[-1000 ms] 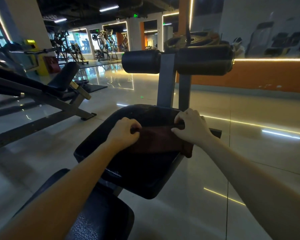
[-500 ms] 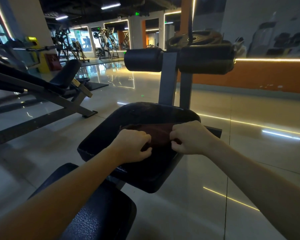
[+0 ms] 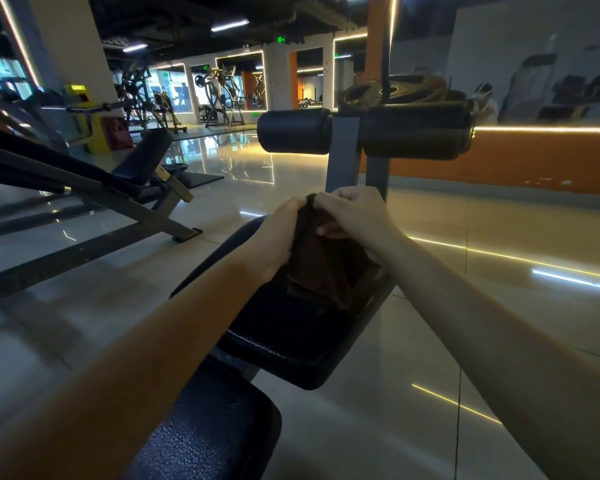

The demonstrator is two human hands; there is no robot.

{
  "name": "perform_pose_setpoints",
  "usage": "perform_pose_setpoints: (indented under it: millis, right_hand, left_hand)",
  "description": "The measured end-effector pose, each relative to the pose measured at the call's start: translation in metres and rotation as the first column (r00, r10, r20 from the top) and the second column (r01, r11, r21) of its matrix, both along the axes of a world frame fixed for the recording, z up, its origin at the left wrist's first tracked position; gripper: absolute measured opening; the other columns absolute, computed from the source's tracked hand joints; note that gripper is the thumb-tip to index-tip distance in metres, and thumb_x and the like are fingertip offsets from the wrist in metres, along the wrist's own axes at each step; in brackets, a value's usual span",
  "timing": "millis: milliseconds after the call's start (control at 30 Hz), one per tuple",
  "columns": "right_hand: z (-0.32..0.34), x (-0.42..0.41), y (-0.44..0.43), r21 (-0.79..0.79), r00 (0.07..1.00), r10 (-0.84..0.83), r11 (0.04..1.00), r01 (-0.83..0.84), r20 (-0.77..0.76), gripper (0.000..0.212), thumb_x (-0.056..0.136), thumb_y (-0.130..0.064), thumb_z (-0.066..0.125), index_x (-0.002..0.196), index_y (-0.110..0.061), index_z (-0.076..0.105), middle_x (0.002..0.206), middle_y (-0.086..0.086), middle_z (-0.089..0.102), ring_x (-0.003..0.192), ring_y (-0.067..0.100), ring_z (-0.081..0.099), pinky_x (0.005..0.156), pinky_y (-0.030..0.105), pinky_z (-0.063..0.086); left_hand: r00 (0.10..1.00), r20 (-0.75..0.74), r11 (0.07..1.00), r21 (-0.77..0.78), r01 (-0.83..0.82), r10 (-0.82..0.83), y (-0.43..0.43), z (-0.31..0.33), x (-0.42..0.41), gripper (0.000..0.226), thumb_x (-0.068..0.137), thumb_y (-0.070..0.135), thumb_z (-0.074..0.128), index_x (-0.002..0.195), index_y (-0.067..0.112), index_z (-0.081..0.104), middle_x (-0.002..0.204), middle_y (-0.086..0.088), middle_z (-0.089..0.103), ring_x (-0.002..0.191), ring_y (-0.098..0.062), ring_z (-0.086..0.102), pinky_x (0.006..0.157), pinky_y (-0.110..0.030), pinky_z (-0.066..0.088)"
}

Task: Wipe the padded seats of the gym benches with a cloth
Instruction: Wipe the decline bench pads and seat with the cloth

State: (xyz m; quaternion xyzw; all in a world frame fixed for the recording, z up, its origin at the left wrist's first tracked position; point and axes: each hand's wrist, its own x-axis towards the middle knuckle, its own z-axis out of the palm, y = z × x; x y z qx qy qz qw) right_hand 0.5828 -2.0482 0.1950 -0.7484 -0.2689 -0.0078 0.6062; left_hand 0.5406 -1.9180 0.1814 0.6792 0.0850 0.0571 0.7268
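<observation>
The brown cloth (image 3: 321,261) is held above the padded seat (image 3: 284,327) of the bench, gathered at its top edge between both hands. The left hand (image 3: 278,233) is closed on the cloth's left side; the right hand (image 3: 355,220) is pinched on the upper edge, with its fingers (image 3: 329,202) curled over the fabric. The lower part of the cloth hangs down and appears to touch the seat surface; contact cannot be confirmed. The leg roller pads (image 3: 361,135) stand behind the seat, on the upright post (image 3: 343,157).

Risks are judged as follows. If the cloth is kept bunched, only a narrow strip of the seat would be wiped and areas missed. If either pinch is slackened, the cloth could slip to the tiled floor (image 3: 430,341) and be soiled.
</observation>
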Motion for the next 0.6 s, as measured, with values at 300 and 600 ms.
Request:
perform_pose_setpoints:
  millis: [300, 600]
  right_hand:
    - [0.004, 0.010, -0.029, -0.122, 0.935, -0.015, 0.991, 0.062, 0.356, 0.017, 0.090, -0.030, 0.066, 0.105, -0.036, 0.064, 0.111, -0.017, 0.056, 0.097, -0.002, 0.051, 0.077, 0.018, 0.041]
    - [-0.041, 0.021, -0.095, -0.181, 0.911, 0.248, 0.930, -0.319, -0.329, 0.042, 0.076, -0.033, 0.077, 0.111, -0.011, 0.070, 0.107, 0.009, 0.074, 0.101, 0.026, 0.071, 0.091, 0.037, 0.057]
  left_hand:
    - [0.993, 0.042, 0.990, 0.091, 0.108, -0.113, 0.009, 0.015, -0.019, 0.036, 0.096, 0.020, 0.058, 0.131, 0.013, 0.057, 0.119, -0.015, 0.068, 0.112, -0.032, 0.065, 0.103, -0.052, 0.047]
    - [0.988, 0.058, 0.907, 0.406, 0.110, -0.146, -0.016, 0.008, -0.015, 0.021, 0.098, 0.020, 0.056, 0.118, 0.020, 0.062, 0.108, -0.001, 0.070, 0.096, -0.014, 0.068, 0.079, -0.028, 0.056]
